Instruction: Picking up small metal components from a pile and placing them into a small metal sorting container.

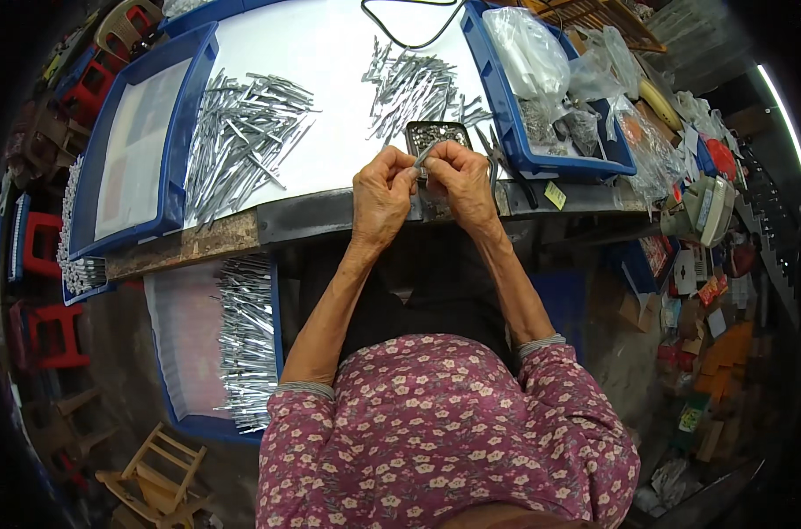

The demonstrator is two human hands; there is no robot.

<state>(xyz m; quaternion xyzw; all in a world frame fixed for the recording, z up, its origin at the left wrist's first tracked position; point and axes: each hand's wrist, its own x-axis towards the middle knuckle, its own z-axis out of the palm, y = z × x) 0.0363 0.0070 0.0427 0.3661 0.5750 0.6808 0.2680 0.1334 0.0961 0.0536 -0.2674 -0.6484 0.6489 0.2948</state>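
Observation:
My left hand and my right hand meet at the near edge of the white worktable. Between their fingertips they pinch one thin grey metal strip. Just behind the fingers sits a small dark tray filled with tiny metal parts. A loose heap of grey metal strips lies beyond it, and a larger heap of the same strips spreads out to the left.
A blue bin with a pale sheet stands at the left, a blue bin of plastic bags at the right. Below the table, a tray of stacked strips sits at my left. A black cable curls at the back.

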